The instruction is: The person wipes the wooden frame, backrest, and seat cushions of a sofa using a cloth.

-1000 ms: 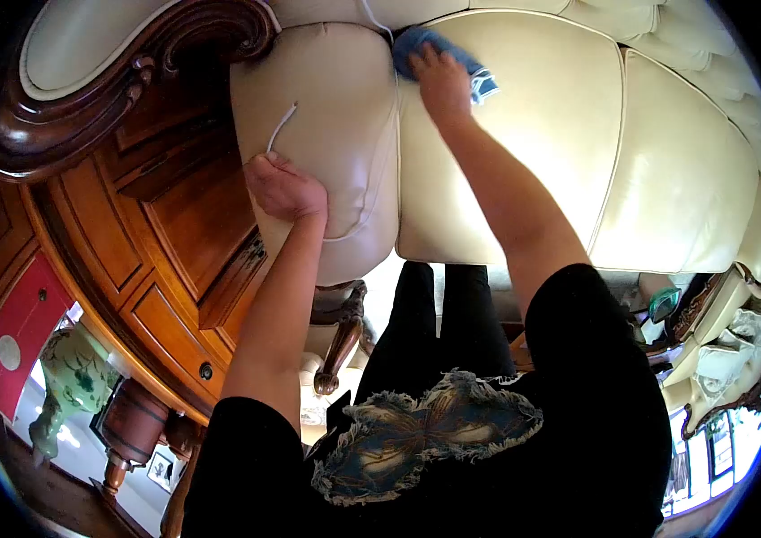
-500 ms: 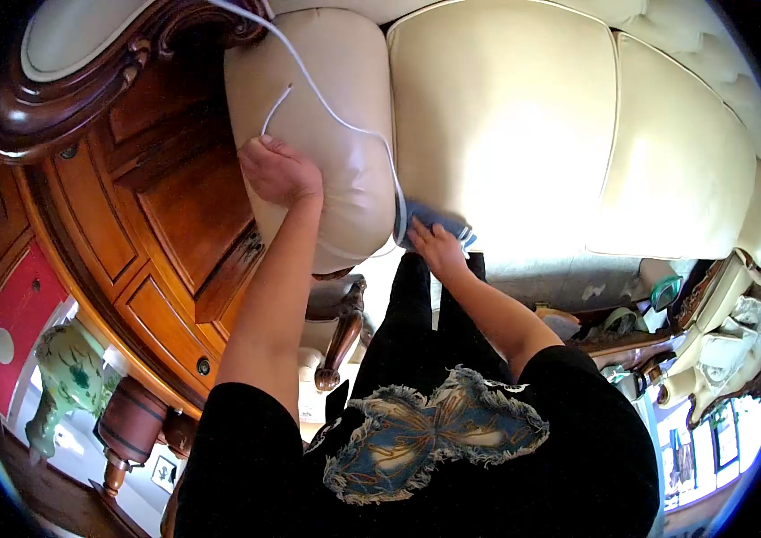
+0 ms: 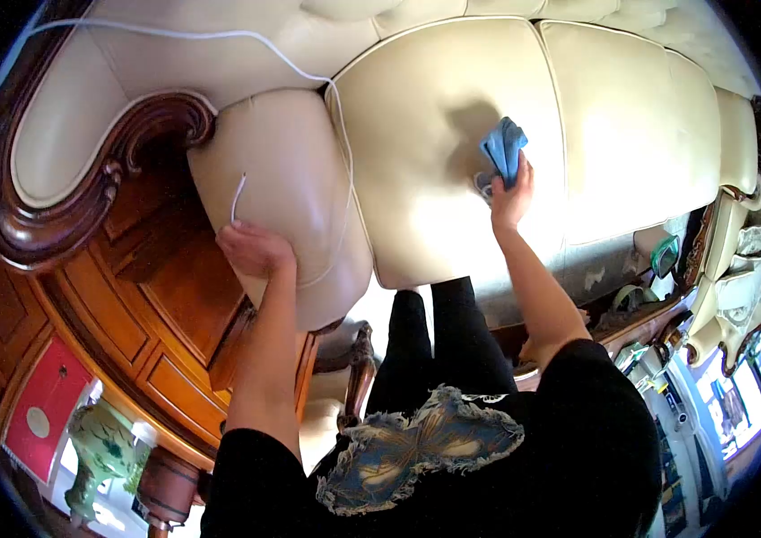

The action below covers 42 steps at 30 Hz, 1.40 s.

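My left hand (image 3: 256,249) is closed around a white cable (image 3: 342,117), over the cream sofa's armrest-side cushion (image 3: 286,161). A short free end of the cable sticks up past my fingers. The rest loops across that cushion and runs along the sofa back to the upper left. My right hand (image 3: 513,199) grips a bunched blue cloth (image 3: 503,148) above the middle seat cushion (image 3: 425,117). The cloth casts a shadow on the cushion; whether it touches the surface I cannot tell. A greyish piece hangs at its lower left side.
A carved dark wood armrest (image 3: 84,215) curves at the left, beside a brown wooden cabinet (image 3: 156,305). Farther right lies another seat cushion (image 3: 636,125). Below the sofa's front edge are a roll of tape (image 3: 622,300) and a green-rimmed object (image 3: 665,255). My legs stand against the sofa.
My right hand has lifted the blue cloth from the sofa's front edge and carried it up and right over the middle cushion. The left hand still holds the cable, and the view has shifted.
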Each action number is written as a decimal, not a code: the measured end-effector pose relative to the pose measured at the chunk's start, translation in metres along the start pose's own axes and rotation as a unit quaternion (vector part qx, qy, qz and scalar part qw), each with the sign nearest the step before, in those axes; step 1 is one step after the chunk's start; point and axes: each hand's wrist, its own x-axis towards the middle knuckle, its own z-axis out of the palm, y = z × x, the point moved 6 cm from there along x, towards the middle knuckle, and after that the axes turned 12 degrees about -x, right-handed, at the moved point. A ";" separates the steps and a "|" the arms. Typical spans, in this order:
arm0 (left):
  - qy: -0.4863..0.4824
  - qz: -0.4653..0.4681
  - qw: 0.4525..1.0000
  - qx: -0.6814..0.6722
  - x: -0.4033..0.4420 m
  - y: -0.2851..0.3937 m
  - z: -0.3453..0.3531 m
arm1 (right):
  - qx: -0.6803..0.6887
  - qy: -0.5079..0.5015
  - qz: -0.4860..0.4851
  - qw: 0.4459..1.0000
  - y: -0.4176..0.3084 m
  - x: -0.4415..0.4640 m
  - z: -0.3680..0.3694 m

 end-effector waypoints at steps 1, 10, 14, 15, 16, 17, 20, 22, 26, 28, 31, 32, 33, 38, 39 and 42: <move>-0.008 -0.005 1.000 0.010 -0.001 0.001 -0.001 | 0.041 0.018 0.037 0.998 0.020 0.000 0.035; -0.016 -0.027 0.999 -0.008 -0.003 0.008 -0.002 | -0.090 -0.143 -0.383 0.908 -0.209 0.017 0.145; -0.031 -0.028 0.999 0.001 -0.001 0.001 0.003 | -0.126 -0.163 -0.280 0.938 -0.187 0.131 0.207; -0.028 -0.030 0.999 0.004 -0.003 -0.002 0.004 | -0.183 -0.181 -0.303 0.918 -0.188 0.158 0.177; -0.022 -0.012 1.000 -0.001 -0.003 -0.003 0.004 | -0.228 -0.175 -0.311 0.906 -0.177 0.181 0.175; -0.016 0.008 1.000 -0.007 -0.002 -0.001 0.006 | -0.239 -0.169 -0.306 0.906 -0.162 0.199 0.173; -0.001 0.029 1.000 0.011 -0.003 0.004 0.005 | -0.298 -0.132 -0.272 0.905 -0.105 0.241 0.164; -0.016 0.033 0.999 0.018 -0.005 0.001 0.005 | -0.329 -0.156 -0.189 0.912 -0.063 0.262 0.139; -0.025 0.014 0.999 0.018 -0.005 0.002 0.006 | -0.281 -0.117 0.007 0.952 0.047 0.289 0.093; -0.030 0.017 0.999 0.003 -0.004 0.006 0.005 | -0.276 -0.136 -0.002 0.952 0.094 0.270 0.069; -0.036 0.010 0.999 -0.003 -0.005 0.001 0.008 | -0.284 -0.115 0.056 0.950 0.145 0.186 0.054; -0.035 0.003 0.999 0.009 -0.005 -0.001 0.009 | -0.281 -0.064 0.046 0.956 0.146 0.146 0.046; -0.039 0.005 0.999 0.007 -0.005 0.001 0.009 | -0.260 -0.020 0.030 0.965 0.136 0.107 0.037; -0.010 -0.008 0.999 0.030 -0.007 0.011 0.007 | -0.245 -0.152 -0.200 0.936 0.053 -0.089 0.070; -0.016 0.000 0.999 0.030 -0.007 0.005 0.007 | -0.206 -0.201 -0.231 0.929 0.041 -0.124 0.072; -0.009 0.029 0.998 0.055 -0.002 -0.006 0.013 | -0.186 -0.325 -0.303 0.876 0.029 -0.183 0.042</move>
